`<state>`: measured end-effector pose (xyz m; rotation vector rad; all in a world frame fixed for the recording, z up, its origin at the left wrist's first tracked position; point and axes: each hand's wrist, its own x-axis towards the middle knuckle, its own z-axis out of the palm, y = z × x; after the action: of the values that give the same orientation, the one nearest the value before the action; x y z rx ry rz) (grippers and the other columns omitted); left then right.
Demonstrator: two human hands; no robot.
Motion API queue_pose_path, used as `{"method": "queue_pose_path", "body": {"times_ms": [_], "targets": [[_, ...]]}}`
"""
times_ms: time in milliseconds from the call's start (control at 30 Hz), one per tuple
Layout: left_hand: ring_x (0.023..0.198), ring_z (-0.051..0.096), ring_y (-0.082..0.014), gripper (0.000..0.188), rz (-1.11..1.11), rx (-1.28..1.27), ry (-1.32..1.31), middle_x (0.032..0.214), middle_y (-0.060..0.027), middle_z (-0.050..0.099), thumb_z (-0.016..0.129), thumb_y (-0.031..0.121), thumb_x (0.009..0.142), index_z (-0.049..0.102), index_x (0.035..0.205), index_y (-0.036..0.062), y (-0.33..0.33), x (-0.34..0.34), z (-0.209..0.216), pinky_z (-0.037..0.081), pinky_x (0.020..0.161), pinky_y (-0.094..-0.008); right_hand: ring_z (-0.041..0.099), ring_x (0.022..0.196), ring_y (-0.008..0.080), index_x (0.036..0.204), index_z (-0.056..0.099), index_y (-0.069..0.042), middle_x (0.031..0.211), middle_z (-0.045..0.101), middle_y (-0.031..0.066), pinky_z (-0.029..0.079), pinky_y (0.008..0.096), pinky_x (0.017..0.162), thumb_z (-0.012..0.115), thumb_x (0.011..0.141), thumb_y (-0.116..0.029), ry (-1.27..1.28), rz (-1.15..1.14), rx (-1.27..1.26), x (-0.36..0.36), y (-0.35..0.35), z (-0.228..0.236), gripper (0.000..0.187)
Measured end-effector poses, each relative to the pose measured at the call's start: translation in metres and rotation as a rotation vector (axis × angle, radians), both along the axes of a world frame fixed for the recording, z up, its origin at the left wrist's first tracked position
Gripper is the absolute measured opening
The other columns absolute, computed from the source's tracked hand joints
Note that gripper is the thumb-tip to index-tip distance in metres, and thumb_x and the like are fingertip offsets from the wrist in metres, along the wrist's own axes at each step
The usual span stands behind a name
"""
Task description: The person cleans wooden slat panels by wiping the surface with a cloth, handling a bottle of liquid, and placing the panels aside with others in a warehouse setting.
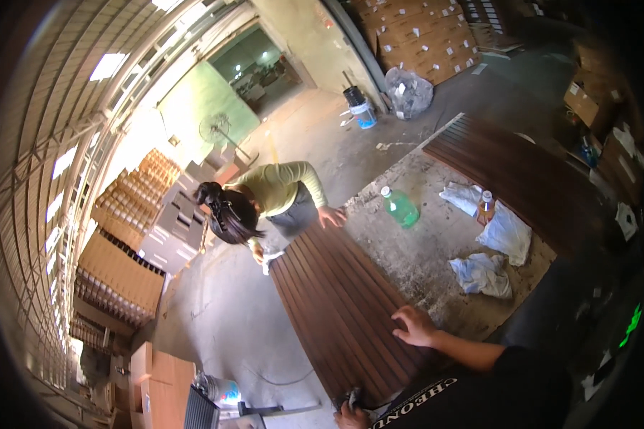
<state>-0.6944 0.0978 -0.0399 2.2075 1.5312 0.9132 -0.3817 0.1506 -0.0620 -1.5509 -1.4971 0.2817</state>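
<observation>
A long dark brown grooved panel [340, 300] lies in front of me, reaching away to a co-worker. Palm down on its right edge is my right hand [415, 327], fingers spread and slightly bent, holding nothing. At the panel's near left corner my left hand [350, 416] is closed around a small dark, greyish thing [354, 397], perhaps a rag; its kind is not clear. Across the panel bends a co-worker [286, 193] in a yellow-green top. One of that person's hands presses the far edge, while the other holds a white cloth [267, 260] at the far left corner.
On the stained worktop [379, 179] at right stand a green bottle [401, 209] and a small amber bottle [485, 209], beside crumpled white cloths [481, 274]. Another brown panel [515, 171] lies beyond them. Stacked cartons [122, 264] and a bucket [225, 390] are at left.
</observation>
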Motion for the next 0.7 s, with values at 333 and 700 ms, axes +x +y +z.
{"method": "queue_pose_path", "body": {"times_ms": [333, 700], "targets": [[0.088, 0.059, -0.0399, 0.027, 0.669, -0.197, 0.356, 0.093, -0.0186, 0.06, 0.063, 0.023, 0.078, 0.066, 0.102, 0.0113, 0.002, 0.03, -0.036, 0.048, 0.076, -0.0481, 0.029, 0.135, 0.0354, 0.125, 0.043, -0.011, 0.139, 0.036, 0.0157, 0.02, 0.0587, 0.108, 0.066, 0.08, -0.032, -0.126, -0.024, -0.107, 0.032, 0.013, -0.043, 0.054], [0.093, 0.06, -0.0377, 0.03, 0.416, -0.347, 0.409, 0.097, -0.0177, 0.063, 0.063, 0.032, 0.078, 0.067, 0.102, 0.0145, 0.054, 0.008, 0.007, 0.048, 0.079, -0.0473, 0.032, 0.133, 0.0335, 0.123, 0.045, -0.012, 0.138, 0.038, 0.0149, 0.02, 0.0588, 0.108, 0.064, 0.083, -0.03, -0.129, -0.031, -0.083, 0.032, 0.008, -0.05, 0.048]]}}
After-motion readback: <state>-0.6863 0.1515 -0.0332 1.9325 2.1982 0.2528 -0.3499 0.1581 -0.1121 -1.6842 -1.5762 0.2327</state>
